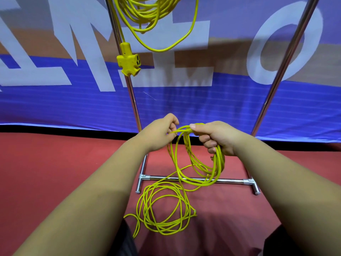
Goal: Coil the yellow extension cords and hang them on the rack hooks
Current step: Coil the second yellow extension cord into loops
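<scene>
Yellow cord [220,161] loops sit clamped in right hand [218,138], left hand [162,133] pinching one strand; hung coil [145,15] cropped above.

The blue and tan banner [55,108] behind the rack carries large white block letters, all standing upside down. At the right is an O [287,45]; in the middle an inverted T [191,58]; left of it a zigzag letter [86,52], M or W, whose edge a rack pole [129,85] crosses. The letter at the far left is cut off and cannot be read, nor can the whole word
</scene>
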Tool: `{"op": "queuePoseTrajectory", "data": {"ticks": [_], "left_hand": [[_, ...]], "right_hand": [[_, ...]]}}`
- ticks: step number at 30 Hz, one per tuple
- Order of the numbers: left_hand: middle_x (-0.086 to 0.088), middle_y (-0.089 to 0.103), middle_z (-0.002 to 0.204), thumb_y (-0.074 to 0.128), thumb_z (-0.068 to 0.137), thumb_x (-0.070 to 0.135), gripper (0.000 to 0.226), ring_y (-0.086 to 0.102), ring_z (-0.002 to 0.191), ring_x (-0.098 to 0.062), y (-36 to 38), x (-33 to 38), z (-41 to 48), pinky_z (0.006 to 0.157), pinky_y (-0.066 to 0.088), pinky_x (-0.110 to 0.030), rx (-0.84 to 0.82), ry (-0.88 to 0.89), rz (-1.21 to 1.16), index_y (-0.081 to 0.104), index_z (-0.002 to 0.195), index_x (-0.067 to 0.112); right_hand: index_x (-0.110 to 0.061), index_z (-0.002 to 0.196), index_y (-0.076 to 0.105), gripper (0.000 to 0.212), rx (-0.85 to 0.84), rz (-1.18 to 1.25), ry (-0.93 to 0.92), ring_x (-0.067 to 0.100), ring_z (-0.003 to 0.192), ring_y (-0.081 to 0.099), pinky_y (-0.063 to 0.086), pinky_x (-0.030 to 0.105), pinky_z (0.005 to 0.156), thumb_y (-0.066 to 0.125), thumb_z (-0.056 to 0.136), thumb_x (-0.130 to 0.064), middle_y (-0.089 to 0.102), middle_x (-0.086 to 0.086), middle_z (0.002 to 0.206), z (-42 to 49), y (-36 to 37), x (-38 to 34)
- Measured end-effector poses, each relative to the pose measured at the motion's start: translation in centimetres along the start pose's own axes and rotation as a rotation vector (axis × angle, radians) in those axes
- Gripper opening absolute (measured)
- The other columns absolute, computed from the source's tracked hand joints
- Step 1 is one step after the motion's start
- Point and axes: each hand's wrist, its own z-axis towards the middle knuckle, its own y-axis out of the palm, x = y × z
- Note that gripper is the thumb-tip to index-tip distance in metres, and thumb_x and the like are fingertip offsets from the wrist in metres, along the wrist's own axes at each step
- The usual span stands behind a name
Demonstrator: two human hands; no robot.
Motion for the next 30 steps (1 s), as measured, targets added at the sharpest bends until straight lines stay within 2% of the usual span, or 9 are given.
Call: {"op": "queuePoseTrajectory", "data": {"ticks": [2, 5, 11, 15, 20, 23, 27, 30], "left_hand": [[0.008, 0.063, 0.098, 0.062, 0.094, 0.011, 0.033, 0.060, 0.083, -0.010, 0.4, -0.5, 0.1, 0.073, 0.046, -0.027, -0.033, -0.022, 0.052, 0.049, 0.123, 0.022], [0.009, 0.063, 0.094, 0.059, 0.090, 0.008, 0.039, 0.061, 0.082, -0.011, 0.0, -1.3, 0.5, 0.073, 0.050, -0.032, -0.005, -0.084, 0.048, 0.047, 0.123, 0.024], [0.006, 0.063, 0.091, 0.060, 0.088, 0.010, 0.031, 0.062, 0.081, -0.018, 0.0, -3.8, 0.6, 0.076, 0.056, -0.045, 0.004, -0.196, 0.104, 0.049, 0.113, 0.025], [0.001, 0.063, 0.092, 0.059, 0.090, 0.013, 0.031, 0.064, 0.080, -0.024, -0.1, -5.2, 0.7, 0.069, 0.056, -0.043, 0.048, -0.317, 0.149, 0.049, 0.117, 0.023], [0.000, 0.062, 0.093, 0.061, 0.093, 0.018, 0.025, 0.064, 0.080, -0.022, -0.3, -6.1, 1.1, 0.069, 0.052, -0.037, 0.118, -0.400, 0.170, 0.054, 0.117, 0.020], [0.000, 0.062, 0.087, 0.062, 0.091, 0.017, 0.022, 0.064, 0.074, -0.022, 0.4, -5.9, 1.2, 0.063, 0.051, -0.035, 0.056, -0.425, 0.240, 0.054, 0.111, 0.023], [-0.003, 0.064, 0.092, 0.061, 0.090, 0.019, 0.015, 0.063, 0.081, -0.028, 1.5, -6.2, 0.9, 0.066, 0.052, -0.040, -0.041, -0.440, 0.428, 0.055, 0.104, 0.022], [-0.002, 0.062, 0.093, 0.061, 0.091, 0.021, 0.011, 0.062, 0.084, -0.029, 1.3, -6.9, 0.5, 0.071, 0.052, -0.041, -0.050, -0.505, 0.515, 0.056, 0.100, 0.024]], "right_hand": [[-0.025, 0.076, 0.066, 0.025, -0.026, -0.031, 0.007, 0.011, 0.048, 0.016, 0.017, 0.026, 0.047, 0.075, 0.096, -0.037, 0.025, -0.005, 0.063, 0.0, 0.1, -0.2], [-0.022, 0.089, 0.067, 0.015, -0.040, -0.059, 0.033, 0.010, 0.046, 0.016, 0.019, 0.023, 0.041, 0.074, 0.097, -0.032, 0.026, -0.005, 0.062, 0.0, 0.1, -0.2], [-0.013, 0.099, 0.065, 0.016, 0.012, -0.031, -0.045, 0.009, 0.041, 0.018, 0.021, 0.023, 0.040, 0.068, 0.101, -0.029, 0.027, -0.006, 0.057, 0.0, -0.7, -0.7], [-0.013, 0.095, 0.066, 0.019, 0.073, 0.165, -0.095, 0.006, 0.037, 0.019, 0.018, 0.022, 0.038, 0.062, 0.103, -0.029, 0.025, -0.010, 0.054, -0.2, -2.5, -1.0], [-0.011, 0.093, 0.066, 0.021, 0.223, 0.381, -0.181, 0.003, 0.035, 0.021, 0.022, 0.020, 0.034, 0.060, 0.105, -0.027, 0.029, -0.011, 0.052, 0.3, -3.5, -1.2], [-0.011, 0.092, 0.067, 0.021, 0.291, 0.426, -0.213, 0.004, 0.036, 0.022, 0.022, 0.021, 0.035, 0.061, 0.105, -0.027, 0.029, -0.010, 0.052, 0.9, -3.1, -0.8], [-0.011, 0.092, 0.065, 0.021, 0.309, 0.568, -0.240, 0.004, 0.035, 0.023, 0.024, 0.021, 0.033, 0.059, 0.105, -0.027, 0.031, -0.012, 0.051, 1.2, -3.4, -1.2], [-0.011, 0.090, 0.063, 0.021, 0.346, 0.727, -0.294, 0.005, 0.034, 0.025, 0.025, 0.020, 0.034, 0.057, 0.105, -0.025, 0.030, -0.011, 0.048, 0.6, -4.1, -1.7]]}}
